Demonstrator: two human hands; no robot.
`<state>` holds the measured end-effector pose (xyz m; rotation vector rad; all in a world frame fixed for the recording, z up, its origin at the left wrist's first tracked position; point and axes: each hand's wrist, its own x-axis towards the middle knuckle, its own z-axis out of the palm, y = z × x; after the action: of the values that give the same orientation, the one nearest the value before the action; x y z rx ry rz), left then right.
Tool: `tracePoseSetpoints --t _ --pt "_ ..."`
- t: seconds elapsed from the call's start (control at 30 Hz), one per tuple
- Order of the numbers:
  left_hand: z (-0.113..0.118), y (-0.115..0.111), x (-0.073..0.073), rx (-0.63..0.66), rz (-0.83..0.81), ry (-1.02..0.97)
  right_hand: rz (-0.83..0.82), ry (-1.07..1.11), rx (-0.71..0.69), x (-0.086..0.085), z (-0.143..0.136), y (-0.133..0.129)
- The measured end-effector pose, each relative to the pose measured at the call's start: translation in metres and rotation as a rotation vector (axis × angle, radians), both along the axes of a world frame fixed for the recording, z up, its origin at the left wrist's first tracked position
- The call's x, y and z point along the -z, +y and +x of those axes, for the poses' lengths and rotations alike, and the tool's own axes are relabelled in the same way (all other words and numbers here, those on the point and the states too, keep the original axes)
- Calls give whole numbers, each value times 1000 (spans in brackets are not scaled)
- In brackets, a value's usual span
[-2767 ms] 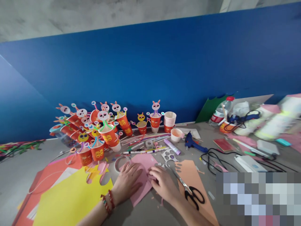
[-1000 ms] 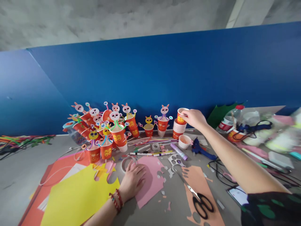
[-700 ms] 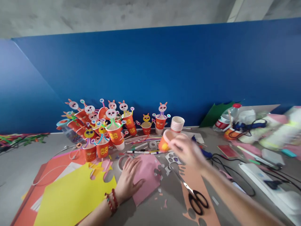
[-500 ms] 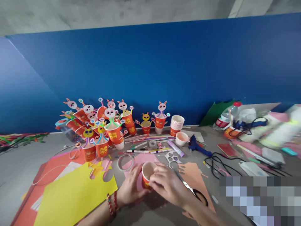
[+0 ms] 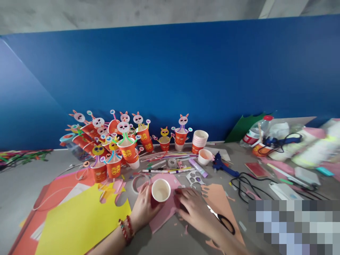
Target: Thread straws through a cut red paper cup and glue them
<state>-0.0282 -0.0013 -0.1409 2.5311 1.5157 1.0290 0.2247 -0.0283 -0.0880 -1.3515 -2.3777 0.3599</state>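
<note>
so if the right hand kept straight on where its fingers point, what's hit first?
The right hand would probably meet the red, white-rimmed paper cup, held by the left hand. Depth is unclear; it may brush the flat pink paper sheet beneath first.

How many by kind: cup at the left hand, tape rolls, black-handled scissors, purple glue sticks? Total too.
Cup at the left hand: 1
Tape rolls: 2
Black-handled scissors: 1
Purple glue stick: 1
Total: 5
</note>
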Motion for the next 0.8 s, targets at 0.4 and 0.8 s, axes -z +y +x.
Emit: tracePoseSetpoints --t 0.4,0.8 --pt "1 1 -10 50 47 23 136 -215 194 -10 37 101" --pt "1 1 -3 36 63 24 2 58 255 -20 69 106"
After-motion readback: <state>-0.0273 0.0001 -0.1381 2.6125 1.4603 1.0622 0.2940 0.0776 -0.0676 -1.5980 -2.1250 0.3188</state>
